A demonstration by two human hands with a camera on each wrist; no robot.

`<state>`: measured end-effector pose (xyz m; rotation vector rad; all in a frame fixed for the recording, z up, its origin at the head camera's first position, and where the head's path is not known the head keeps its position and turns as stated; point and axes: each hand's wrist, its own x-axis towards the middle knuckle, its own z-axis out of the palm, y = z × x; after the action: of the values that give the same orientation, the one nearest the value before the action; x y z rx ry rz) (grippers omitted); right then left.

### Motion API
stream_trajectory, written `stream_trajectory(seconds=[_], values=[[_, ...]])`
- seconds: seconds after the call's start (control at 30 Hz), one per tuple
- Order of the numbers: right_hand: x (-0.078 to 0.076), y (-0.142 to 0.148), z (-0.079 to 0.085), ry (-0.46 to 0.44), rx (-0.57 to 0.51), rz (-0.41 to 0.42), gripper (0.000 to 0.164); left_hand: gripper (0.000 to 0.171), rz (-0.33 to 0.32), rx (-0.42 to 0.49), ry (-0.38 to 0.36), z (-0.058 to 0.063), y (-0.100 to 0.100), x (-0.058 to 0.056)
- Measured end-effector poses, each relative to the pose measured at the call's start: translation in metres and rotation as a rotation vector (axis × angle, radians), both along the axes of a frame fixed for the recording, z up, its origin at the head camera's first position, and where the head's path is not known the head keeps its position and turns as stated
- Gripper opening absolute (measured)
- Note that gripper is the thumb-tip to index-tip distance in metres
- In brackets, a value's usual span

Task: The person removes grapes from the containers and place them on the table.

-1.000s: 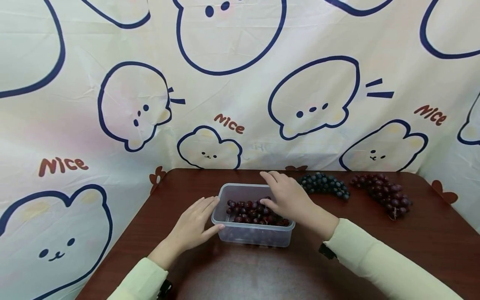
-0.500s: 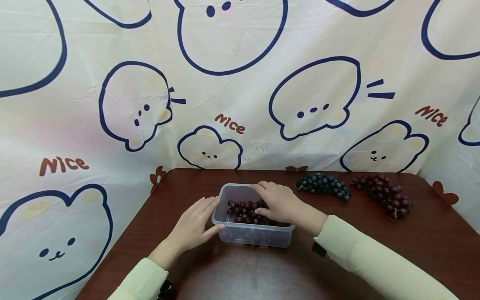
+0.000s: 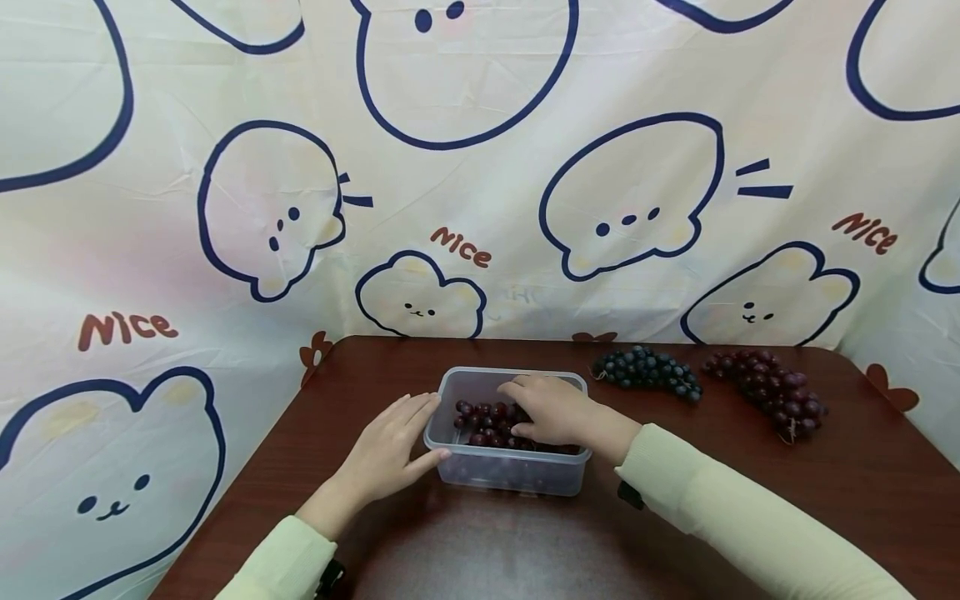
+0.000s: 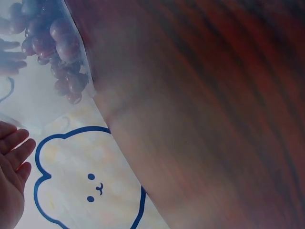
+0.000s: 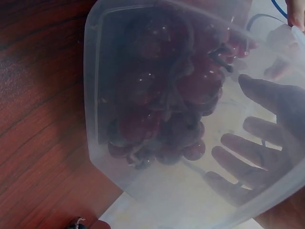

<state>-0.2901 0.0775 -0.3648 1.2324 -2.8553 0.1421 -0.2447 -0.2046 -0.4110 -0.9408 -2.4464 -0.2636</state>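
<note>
While left hand (image 3: 386, 446), fingers straight, flanks one tub (image 3: 510, 477) at nine o'clock, right hand (image 3: 558, 410), fingers spread, hangs inside over red grapes (image 3: 487, 419); on bench (image 3: 487, 550), one blue bunch (image 3: 647, 369) two o'clock, one red bunch (image 3: 772, 387) three o'clock.

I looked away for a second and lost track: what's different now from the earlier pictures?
The right hand has moved down and to the left, into the plastic container, over the red grapes there; no grip on them shows. The left hand stays at the container's left end. The container and the two other bunches, dark blue and red, look unmoved.
</note>
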Motion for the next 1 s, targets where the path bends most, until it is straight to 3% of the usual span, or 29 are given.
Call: stream_trajectory(seconds=[0.57, 1.0], values=[[-0.008, -0.006, -0.006, 0.005, 0.098, -0.033, 0.058, 0.079, -0.01, 0.007, 0.01, 0.0, 0.0, 0.0], [-0.011, -0.013, -0.008, -0.14, 0.154, -0.122, 0.054, 0.082, -0.018, 0.008, 0.021, 0.0, -0.001, 0.0]])
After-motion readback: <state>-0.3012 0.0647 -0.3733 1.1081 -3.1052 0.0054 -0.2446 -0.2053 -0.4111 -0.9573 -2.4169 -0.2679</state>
